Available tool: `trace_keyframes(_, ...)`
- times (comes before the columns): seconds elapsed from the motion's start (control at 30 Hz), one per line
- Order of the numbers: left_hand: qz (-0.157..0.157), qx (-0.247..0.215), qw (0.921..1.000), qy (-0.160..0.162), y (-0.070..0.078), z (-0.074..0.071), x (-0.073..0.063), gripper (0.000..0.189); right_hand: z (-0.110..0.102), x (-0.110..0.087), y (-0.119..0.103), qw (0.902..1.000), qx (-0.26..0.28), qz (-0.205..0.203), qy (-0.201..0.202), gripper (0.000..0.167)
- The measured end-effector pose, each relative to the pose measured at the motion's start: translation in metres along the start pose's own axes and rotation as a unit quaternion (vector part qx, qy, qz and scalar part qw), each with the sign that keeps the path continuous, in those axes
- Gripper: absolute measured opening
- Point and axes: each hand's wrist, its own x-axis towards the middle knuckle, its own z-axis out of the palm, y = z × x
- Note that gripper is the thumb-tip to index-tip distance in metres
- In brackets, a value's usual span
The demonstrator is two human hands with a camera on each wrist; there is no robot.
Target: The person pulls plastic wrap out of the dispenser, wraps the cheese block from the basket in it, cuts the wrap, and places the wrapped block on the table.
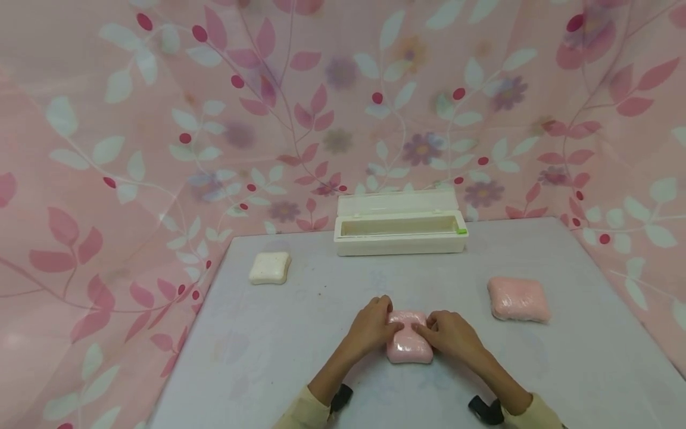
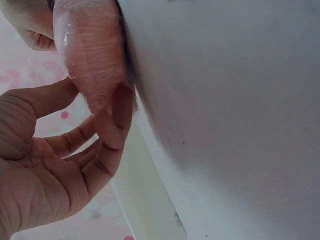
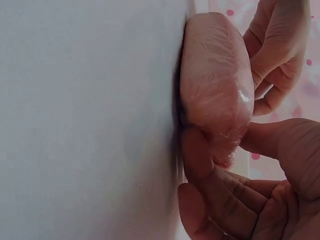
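Note:
A pink soap bar [image 1: 409,351] wrapped in shiny clear plastic film lies on the table between the two hands. At its left side, the left hand [image 1: 371,325] grips it, thumb on top and fingers at the edge. The right hand [image 1: 454,335] holds the opposite side in much the same way. In the left wrist view, fingertips pinch gathered film at one end of the soap bar [image 2: 95,45]. Bunched film also shows at the thumb and fingers in the right wrist view, below the soap bar [image 3: 215,70]. The bar's underside is hidden.
Another film-wrapped pink soap bar [image 1: 518,299] lies to the right. A white soap bar [image 1: 270,268] sits at the back left. Against the floral curtain [image 1: 321,119] stands a long white box [image 1: 402,245], lid raised, with a green piece [image 1: 461,231] at its right end.

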Motion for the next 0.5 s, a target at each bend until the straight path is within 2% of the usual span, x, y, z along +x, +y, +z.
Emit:
trace_keyframes(0.17, 0.008, -0.012, 0.9999, 0.006, -0.002, -0.001, -0.002, 0.028, 0.000, 0.002, 0.002, 0.9992, 0.037, -0.016, -0.008, 0.027)
trace_keyframes(0.3, 0.010, -0.024, 0.9996, 0.011, -0.003, -0.001, -0.002, 0.029, -0.009, 0.004, 0.006, 0.9977, 0.052, -0.042, -0.011, 0.022)
trace_keyframes(0.4, 0.014, -0.034, 0.9991, 0.022, -0.003, -0.002, -0.002, 0.033, -0.028, 0.009, 0.013, 0.9970, 0.056, -0.052, -0.009, 0.023)
trace_keyframes(0.5, 0.017, -0.040, 0.9985, 0.035, -0.003, -0.003, -0.003, 0.037, -0.059, 0.016, 0.024, 0.9974, 0.048, -0.055, -0.002, 0.027)
